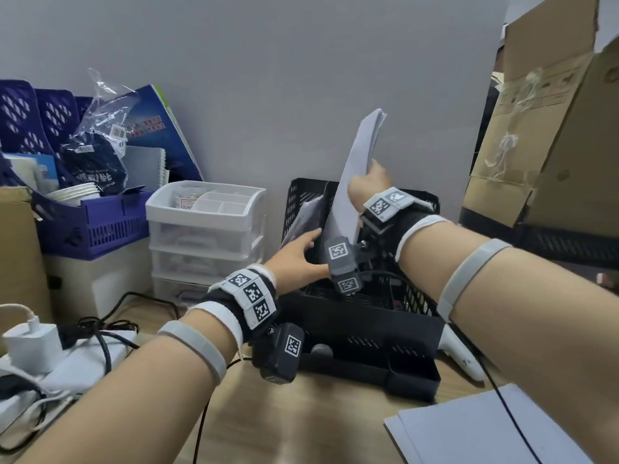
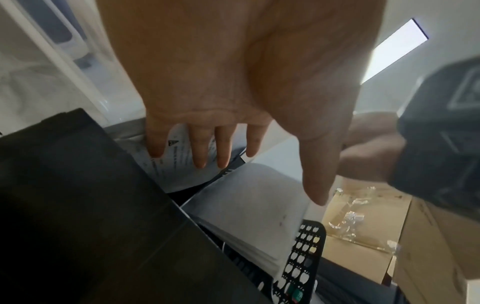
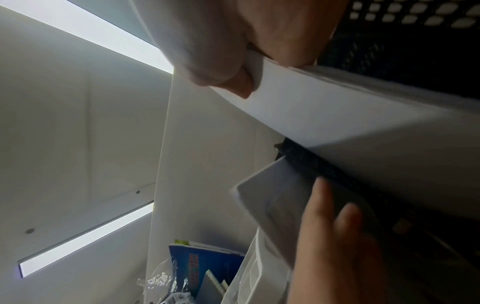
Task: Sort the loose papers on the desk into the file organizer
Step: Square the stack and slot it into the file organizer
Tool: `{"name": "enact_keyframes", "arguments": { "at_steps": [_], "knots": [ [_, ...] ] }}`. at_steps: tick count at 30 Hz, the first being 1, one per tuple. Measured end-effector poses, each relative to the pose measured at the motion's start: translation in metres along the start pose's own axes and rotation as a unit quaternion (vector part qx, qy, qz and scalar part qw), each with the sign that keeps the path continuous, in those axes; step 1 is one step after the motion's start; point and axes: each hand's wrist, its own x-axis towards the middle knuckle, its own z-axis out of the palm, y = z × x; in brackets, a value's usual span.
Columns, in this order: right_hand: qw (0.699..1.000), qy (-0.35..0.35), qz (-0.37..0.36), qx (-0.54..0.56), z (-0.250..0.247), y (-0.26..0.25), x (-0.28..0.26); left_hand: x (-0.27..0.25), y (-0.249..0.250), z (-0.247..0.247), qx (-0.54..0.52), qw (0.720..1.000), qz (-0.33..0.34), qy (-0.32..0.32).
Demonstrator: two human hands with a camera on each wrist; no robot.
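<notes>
A black mesh file organizer [image 1: 368,316] stands in the middle of the desk against the wall. My right hand [image 1: 368,182] grips a thick stack of white papers [image 1: 360,152], held upright and tilted with its lower edge down inside the organizer. The right wrist view shows thumb and fingers [image 3: 223,70] pinching that stack [image 3: 363,123]. My left hand [image 1: 310,251] reaches in with straight fingers and touches a printed sheet [image 2: 176,172] leaning in the leftmost slot. More loose sheets [image 1: 469,430] lie flat at the desk's front right.
A white drawer unit [image 1: 204,229] and a purple basket [image 1: 90,226] full of items stand left of the organizer. A large cardboard box [image 1: 542,145] rises at the right. A charger with cables [image 1: 33,343] lies front left, and a white controller [image 1: 465,360] sits beside the organizer.
</notes>
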Motion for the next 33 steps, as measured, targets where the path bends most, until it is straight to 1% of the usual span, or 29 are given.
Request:
{"name": "enact_keyframes", "arguments": {
  "at_steps": [2,3,7,10,12,16,20,24,29,33],
  "knots": [
    [1.000,-0.017,0.002,0.016,0.013,0.004,0.004,0.009,-0.002,0.004,0.032,0.999,0.020,-0.008],
    [0.999,-0.037,0.002,0.026,0.018,0.005,0.004,0.012,-0.002,0.005,0.042,0.999,0.024,-0.010],
    [0.988,-0.141,0.020,0.051,0.036,0.021,0.007,0.024,-0.005,0.009,0.099,0.995,0.003,0.031],
    [0.975,-0.215,0.035,0.033,0.033,0.028,0.007,0.027,-0.015,0.009,0.128,0.991,0.002,0.036],
    [0.969,-0.242,0.035,0.026,0.029,0.029,0.006,0.029,-0.020,0.008,0.162,0.986,0.008,0.036],
    [0.971,-0.231,0.014,0.059,0.020,0.038,0.008,0.028,-0.021,0.012,0.211,0.976,0.008,0.052],
    [0.977,-0.206,-0.013,0.060,0.010,0.046,0.009,0.031,-0.022,0.018,0.204,0.977,0.008,0.068],
    [0.980,-0.195,-0.029,0.007,0.006,0.056,0.010,0.033,-0.022,0.024,0.189,0.981,0.002,0.034],
    [0.965,-0.245,-0.039,-0.080,0.003,0.073,-0.004,0.029,-0.020,0.033,0.191,0.981,-0.011,0.015],
    [0.952,-0.286,-0.023,-0.101,0.002,0.086,-0.018,0.021,-0.017,0.039,0.221,0.974,-0.036,0.024]
  ]
}}
